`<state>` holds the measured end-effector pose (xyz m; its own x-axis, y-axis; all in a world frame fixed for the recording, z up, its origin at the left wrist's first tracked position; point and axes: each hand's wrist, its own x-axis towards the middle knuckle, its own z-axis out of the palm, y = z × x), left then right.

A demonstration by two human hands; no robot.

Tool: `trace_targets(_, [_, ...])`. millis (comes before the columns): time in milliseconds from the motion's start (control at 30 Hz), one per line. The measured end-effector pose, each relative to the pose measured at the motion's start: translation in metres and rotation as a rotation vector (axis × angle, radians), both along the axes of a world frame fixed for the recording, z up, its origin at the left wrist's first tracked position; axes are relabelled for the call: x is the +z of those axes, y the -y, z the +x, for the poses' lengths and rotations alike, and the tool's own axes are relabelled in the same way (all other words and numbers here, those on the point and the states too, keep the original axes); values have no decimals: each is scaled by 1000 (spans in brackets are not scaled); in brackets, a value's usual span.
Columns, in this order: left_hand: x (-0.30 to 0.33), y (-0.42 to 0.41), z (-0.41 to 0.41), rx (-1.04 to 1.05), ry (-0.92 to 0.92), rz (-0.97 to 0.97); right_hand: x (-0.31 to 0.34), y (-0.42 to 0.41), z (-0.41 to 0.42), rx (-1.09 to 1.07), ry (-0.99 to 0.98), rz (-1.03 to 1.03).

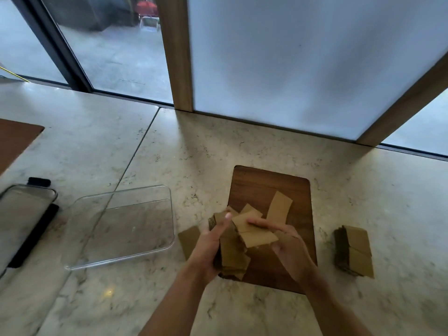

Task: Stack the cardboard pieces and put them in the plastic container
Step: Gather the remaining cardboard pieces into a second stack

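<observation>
At 5 o'clock in the field, above the near edge of a dark wooden board (269, 187), the left hand (208, 248) is wrapped around the side of a thick, uneven bundle of cardboard pieces (234, 251), thumb and fingers closed on it, apparently to keep the edges gathered while more are added; the right hand (288, 243) lies with fingers extended flat over a single cardboard piece (257, 232) on top of the bundle, pressing or sliding it into place, though whether it pinches the piece cannot be told. A few loose pieces (278, 207) lie on the board at 12 o'clock of the hands, presumably awaiting collection, and another piece (190, 241) lies on the counter at 9 o'clock of the left hand. A finished stack (354, 252) rests on the counter at 3 o'clock, well apart from the board, likely set aside for transfer. The clear plastic container (121, 226) stands open and holds nothing at 9 o'clock, near the hands; its lid (24, 214) lies further left. The surface is a pale veined stone counter (169, 154) with a seam; behind it stand frosted panels in wooden frames (178, 52) and glazing onto an outdoor floor
</observation>
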<state>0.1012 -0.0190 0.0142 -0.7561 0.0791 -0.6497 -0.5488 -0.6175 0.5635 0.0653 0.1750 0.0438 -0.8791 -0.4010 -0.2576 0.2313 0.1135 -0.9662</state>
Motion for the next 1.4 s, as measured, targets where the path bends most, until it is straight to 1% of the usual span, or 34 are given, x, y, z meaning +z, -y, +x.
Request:
trace_targets(67, [1,0,8,2,-2,-12,0,0,8,28,-56,139])
trace_targets(133, [2,0,15,-2,-20,6,-2,7,13,-38,-163,320])
trace_targets(167, [2,-1,18,2,-37,23,-6,15,16,-131,-135,344])
trace_targets(200, [1,-2,20,12,-52,29,-10,24,21,-216,-98,323])
trace_targets(267, [-1,-9,21,23,-35,-29,-21,46,35,-332,-9,315])
trace_targets(333, [-10,-11,22,35,42,-129,-33,61,45,-304,-16,426])
trace_targets(367, [-15,-10,25,52,88,-135,-38,63,44,-288,-13,462])
trace_targets(467, [-32,-7,35,96,191,-48,-49,55,33,-255,143,449])
trace_targets(533, [-38,-13,37,97,190,6,-55,57,35,-159,125,543])
trace_targets(600, [-42,-24,31,103,205,7,-64,60,37,-102,113,587])
trace_targets(667, [-47,-30,24,146,221,-5,-67,51,24,-153,122,552])
trace_targets(700, [-49,-32,20,177,215,16,-72,41,9,-244,123,552])
trace_targets(733, [-51,-32,18,215,192,58,-75,29,-10,-350,101,629])
trace_targets(767, [-51,-31,16,247,161,98,-78,18,-30,-434,61,774])
trace_targets(800, [-54,-30,14,269,135,108,-83,9,-49,-499,39,916])
trace_targets(833, [-55,-28,13,283,108,103,-86,4,-65,-559,41,1005])
trace_targets(900, [-57,-24,9,288,86,74,-92,4,-85,-576,83,1082])
trace_targets(967, [-60,-23,3,275,86,46,-99,4,-91,-511,94,1140])
trace_targets(1100, [-63,-17,-11,258,123,27,-108,-18,-86,-444,39,1066])
trace_targets(1133, [-64,-16,-14,238,125,8,-107,-25,-84,-431,63,1030])
trace_targets(1200, [-64,-15,-22,179,125,-28,-102,-42,-83,-434,193,918])
trace_targets(1233, [-63,-15,-26,149,131,-43,-100,-47,-82,-397,232,889])
trace_targets(1267, [-61,-14,-29,122,135,-55,-97,-53,-82,-333,227,870])
trace_targets(1333, [-56,-13,-31,81,133,-55,-88,-59,-78,-264,190,724])
trace_targets(1400, [-53,-9,-30,64,130,-42,-78,-55,-73,-277,242,518])
